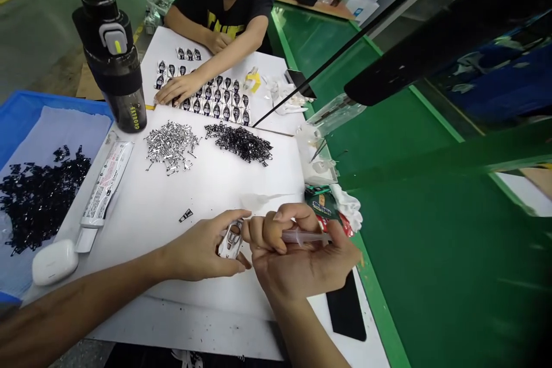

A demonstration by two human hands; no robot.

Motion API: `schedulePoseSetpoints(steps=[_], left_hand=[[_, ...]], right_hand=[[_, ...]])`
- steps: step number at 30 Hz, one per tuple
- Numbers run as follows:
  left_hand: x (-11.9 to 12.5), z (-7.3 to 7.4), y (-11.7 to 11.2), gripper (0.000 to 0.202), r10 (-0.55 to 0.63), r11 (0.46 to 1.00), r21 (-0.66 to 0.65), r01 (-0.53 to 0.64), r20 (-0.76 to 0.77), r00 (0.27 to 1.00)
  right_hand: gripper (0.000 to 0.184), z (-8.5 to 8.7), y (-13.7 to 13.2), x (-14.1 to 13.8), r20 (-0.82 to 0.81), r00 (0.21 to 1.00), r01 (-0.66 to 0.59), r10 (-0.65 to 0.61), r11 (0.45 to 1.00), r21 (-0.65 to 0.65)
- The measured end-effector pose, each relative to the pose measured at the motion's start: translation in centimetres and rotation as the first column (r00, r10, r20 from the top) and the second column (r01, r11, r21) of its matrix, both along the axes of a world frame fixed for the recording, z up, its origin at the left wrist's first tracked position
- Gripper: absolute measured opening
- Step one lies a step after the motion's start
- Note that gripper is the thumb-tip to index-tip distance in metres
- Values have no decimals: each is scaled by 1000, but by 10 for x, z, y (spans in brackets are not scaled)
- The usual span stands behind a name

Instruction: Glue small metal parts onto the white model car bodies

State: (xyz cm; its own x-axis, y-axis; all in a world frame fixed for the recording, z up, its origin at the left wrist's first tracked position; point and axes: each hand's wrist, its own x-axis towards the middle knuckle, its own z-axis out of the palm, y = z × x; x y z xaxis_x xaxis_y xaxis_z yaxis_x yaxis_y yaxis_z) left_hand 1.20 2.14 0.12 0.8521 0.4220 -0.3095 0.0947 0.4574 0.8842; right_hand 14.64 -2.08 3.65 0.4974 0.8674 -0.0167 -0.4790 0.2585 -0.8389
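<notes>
My left hand (pixel 202 247) grips a small white and metallic part (pixel 231 240) with cut-outs between thumb and fingers. Close on its right, my right hand (pixel 297 259) is closed around a clear plastic syringe (pixel 304 237), fingers curled over the barrel. The syringe's tip end is hidden behind the fingers, so I cannot tell whether it touches the part. A single black clip-like piece (pixel 186 215) lies on the white table left of my hands. Beyond it are a heap of small silver pieces (pixel 171 145) and a heap of black pieces (pixel 244 142).
A dark bottle (pixel 114 63), a white tube (pixel 107 184) and a white case (pixel 55 262) stand or lie at left, beside a blue tray (pixel 92 104) of black pieces. Across the table a co-worker's hand (pixel 181 89) touches rows of assembled parts. A black phone (pixel 347 306) lies right.
</notes>
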Motion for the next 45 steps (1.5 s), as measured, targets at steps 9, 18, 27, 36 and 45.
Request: schedulePoseSetpoints(steps=[9,18,27,36,45], left_hand=[[-3,0,3,96,-61,994,-85,61,8,998],[0,6,6,97,-43,986,-163,45,17,999],[-1,-1,3,94,-30,987,-158,36,43,999],[0,-9,1,94,4,988,-154,6,68,998],[1,-3,3,93,12,990,-142,-7,34,999]], right_hand=[[49,-5,2,1,3,1000,-1,1,999,36],[52,-5,2,-5,10,996,91,-91,996,-2],[50,-5,1,-4,13,998,53,-53,999,-5],[50,-5,2,-4,30,998,51,-51,999,11],[50,-5,0,-6,62,997,48,-49,999,11]])
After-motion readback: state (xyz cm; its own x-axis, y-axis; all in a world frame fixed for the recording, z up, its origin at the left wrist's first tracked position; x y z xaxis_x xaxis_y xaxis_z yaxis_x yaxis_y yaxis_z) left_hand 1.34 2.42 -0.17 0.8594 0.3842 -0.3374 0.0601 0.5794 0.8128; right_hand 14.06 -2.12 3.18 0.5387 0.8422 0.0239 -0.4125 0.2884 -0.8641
